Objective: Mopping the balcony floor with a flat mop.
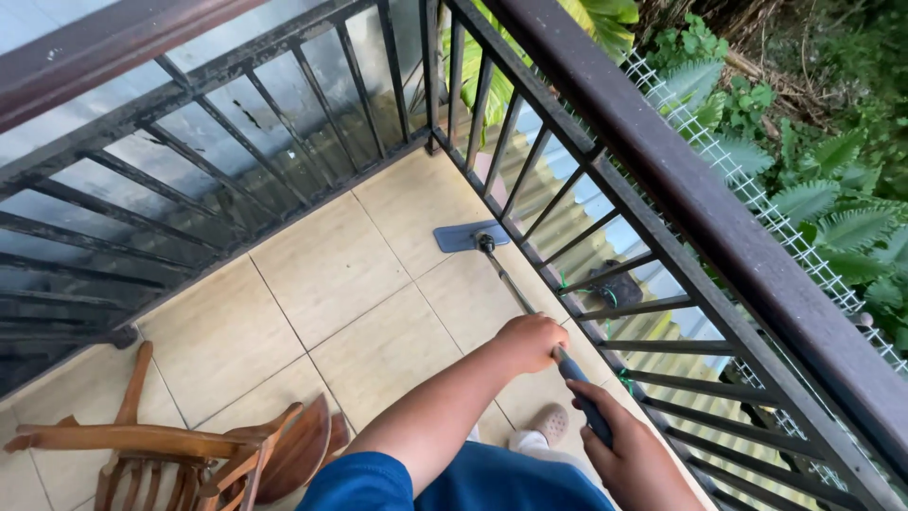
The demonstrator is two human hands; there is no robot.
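Both hands are clenched on the mop handle point(515, 289) at lower right: left hand point(530, 343) higher, right hand point(636, 459) on the blue end; mop head point(466, 237) rests on the tiled floor point(331, 274) at centre, near the railing point(662, 189)

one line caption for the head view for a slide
Both hands, left hand and right hand, grip a flat mop on balcony tiles.

No packages, labels, signs or screens show anywhere in this view — not on the floor, the railing or beyond it.
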